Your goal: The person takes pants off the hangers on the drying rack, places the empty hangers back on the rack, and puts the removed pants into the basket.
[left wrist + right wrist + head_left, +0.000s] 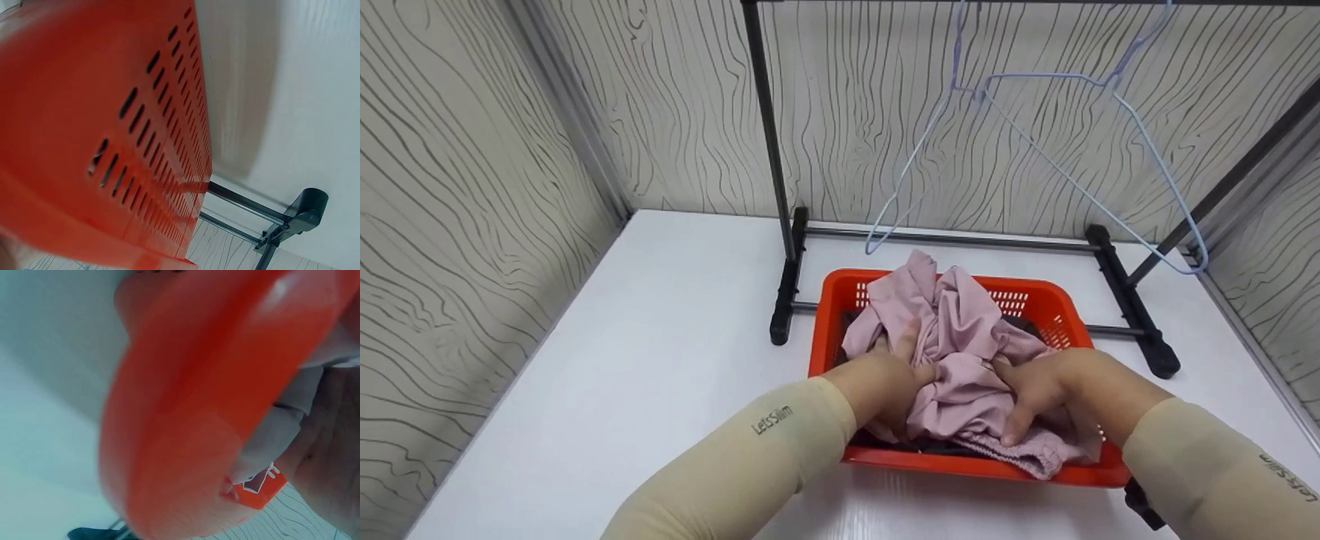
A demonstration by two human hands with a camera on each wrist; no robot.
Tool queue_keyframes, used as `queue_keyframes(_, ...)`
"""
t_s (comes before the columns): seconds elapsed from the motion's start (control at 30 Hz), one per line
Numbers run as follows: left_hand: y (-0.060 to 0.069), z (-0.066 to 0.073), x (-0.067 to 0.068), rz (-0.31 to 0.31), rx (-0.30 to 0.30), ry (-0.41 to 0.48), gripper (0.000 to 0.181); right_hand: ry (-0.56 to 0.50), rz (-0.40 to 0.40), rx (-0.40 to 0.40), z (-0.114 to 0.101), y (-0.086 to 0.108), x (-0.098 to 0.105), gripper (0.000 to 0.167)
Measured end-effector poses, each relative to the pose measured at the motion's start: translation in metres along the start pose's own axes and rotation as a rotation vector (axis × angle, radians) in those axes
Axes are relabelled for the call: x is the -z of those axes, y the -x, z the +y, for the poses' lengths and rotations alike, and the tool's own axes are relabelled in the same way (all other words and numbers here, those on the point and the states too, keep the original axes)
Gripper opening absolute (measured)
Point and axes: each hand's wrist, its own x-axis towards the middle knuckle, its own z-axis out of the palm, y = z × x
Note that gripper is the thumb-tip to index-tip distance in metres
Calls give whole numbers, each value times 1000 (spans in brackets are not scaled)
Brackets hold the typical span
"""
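A crumpled pink garment [960,322] lies heaped in a red plastic basket [952,468]. Its gathered, elastic-looking edge faces the near right side. My left hand [889,379] reaches into the left part of the cloth and grips a bunch of it. On the right, my right hand [1046,386] holds the garment, its thumb lying over the fabric and its other fingers partly hidden in folds. In the right wrist view, that hand [329,450] is just inside the basket rim [169,416]. The left wrist view is mostly filled by the slotted basket wall [129,146].
Dark cloth [945,448] shows beneath the garment. Behind the basket stands a black-footed rack [769,120], with pale blue wire hangers [1155,150] hanging above. Patterned panels [675,112] enclose the white table [660,330].
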Motion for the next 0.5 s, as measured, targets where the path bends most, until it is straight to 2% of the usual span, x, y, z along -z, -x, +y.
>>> queue_keyframes(0.1, 0, 1, -1, -11, 8, 12, 109, 13, 6, -26, -2, 1, -5, 124)
queue_keyframes(0.17, 0, 1, -2, -11, 12, -13, 107, 83, 27, -30, -6, 1, -9, 106)
queue_keyframes(0.23, 0, 3, -3, -9, 12, -46, 106, 244, 55, -11, -10, -1, -13, 82)
queue_keyframes(0.33, 1, 4, -4, -11, 21, -43, 105, 463, 128, -19, -17, -4, -20, 62)
queue_keyframes(0.4, 1, 5, -3, -17, 29, -8, 107, 590, 188, -23, -19, -6, -24, 71)
queue_keyframes(0.5, 0, 6, -3, -27, 35, 68, 111, 594, 238, -66, -18, -7, -26, 81)
